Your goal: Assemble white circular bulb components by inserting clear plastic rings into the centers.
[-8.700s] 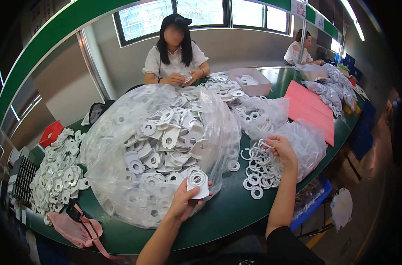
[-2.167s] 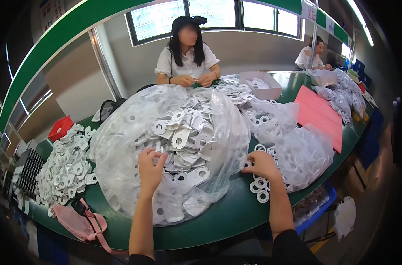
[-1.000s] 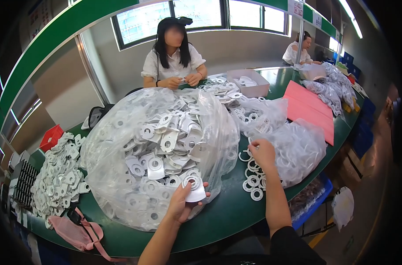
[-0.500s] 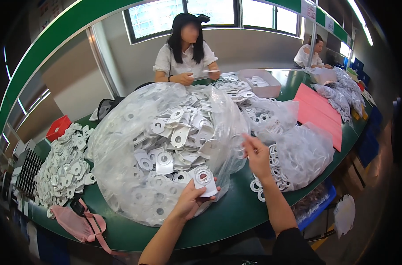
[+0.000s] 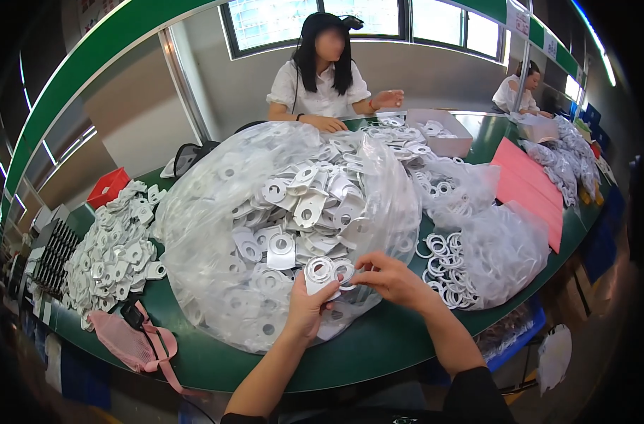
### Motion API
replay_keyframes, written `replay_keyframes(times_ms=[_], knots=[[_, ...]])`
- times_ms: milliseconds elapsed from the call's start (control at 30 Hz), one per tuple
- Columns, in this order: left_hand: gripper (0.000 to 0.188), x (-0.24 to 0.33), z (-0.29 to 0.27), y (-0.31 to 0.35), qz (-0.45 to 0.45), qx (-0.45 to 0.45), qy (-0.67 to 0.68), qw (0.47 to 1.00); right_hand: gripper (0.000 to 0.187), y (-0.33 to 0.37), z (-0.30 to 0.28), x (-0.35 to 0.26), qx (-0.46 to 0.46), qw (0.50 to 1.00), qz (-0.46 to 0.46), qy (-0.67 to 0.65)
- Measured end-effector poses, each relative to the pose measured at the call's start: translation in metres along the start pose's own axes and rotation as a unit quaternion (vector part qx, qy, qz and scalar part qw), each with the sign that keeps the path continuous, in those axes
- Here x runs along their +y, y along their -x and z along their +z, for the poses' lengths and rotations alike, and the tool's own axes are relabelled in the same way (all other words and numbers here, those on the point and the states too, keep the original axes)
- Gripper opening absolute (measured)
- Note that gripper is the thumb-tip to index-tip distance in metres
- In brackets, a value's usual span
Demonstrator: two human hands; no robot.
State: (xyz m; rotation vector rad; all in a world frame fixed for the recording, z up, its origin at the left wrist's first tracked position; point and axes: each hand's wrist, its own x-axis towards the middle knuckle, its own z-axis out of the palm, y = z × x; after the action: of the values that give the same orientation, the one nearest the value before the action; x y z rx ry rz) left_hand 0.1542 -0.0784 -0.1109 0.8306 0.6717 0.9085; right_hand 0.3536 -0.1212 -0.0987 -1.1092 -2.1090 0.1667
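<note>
My left hand is closed on a white plastic plate with a rounded end and a large round hole, held up in front of the heap. Right beside that plate is a thin white ring, pinched between the fingertips of my right hand. The ring appears to meet the plate's right edge; whether they touch I cannot tell. Behind both hands, a big clear plastic bag lies opened around a heap of similar white plates.
Loose white rings spill from a clear bag at the right. Another pile of white plates is at left, near a red bin and a pink mesh pouch. A pink sheet lies far right. A co-worker sits opposite.
My right hand has come left and down from near the rings to the plate, with a ring now visible in its fingers. The co-worker's hands have moved apart. The whole view has shifted slightly.
</note>
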Motion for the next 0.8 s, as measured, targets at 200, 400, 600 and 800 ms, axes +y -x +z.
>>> replay_keyframes(times_ms=[200, 400, 600, 800], knots=[[0.04, -0.005, 0.001, 0.002, 0.046, 0.028, -0.047, 0.997, 0.018, -0.005, 0.015, -0.012, 0.126, 0.86, 0.292, -0.4], [0.044, -0.006, 0.006, 0.006, -0.027, -0.081, -0.033, 0.996, 0.014, 0.001, 0.018, 0.0, 0.126, 0.861, 0.348, -0.349], [0.05, -0.007, 0.005, 0.008, -0.1, -0.17, -0.051, 0.979, 0.014, -0.004, 0.005, -0.009, 0.092, 0.935, 0.259, -0.225], [0.052, -0.009, 0.005, 0.008, -0.108, -0.212, -0.107, 0.965, 0.01, -0.001, 0.007, -0.004, 0.049, 0.964, 0.206, -0.161]])
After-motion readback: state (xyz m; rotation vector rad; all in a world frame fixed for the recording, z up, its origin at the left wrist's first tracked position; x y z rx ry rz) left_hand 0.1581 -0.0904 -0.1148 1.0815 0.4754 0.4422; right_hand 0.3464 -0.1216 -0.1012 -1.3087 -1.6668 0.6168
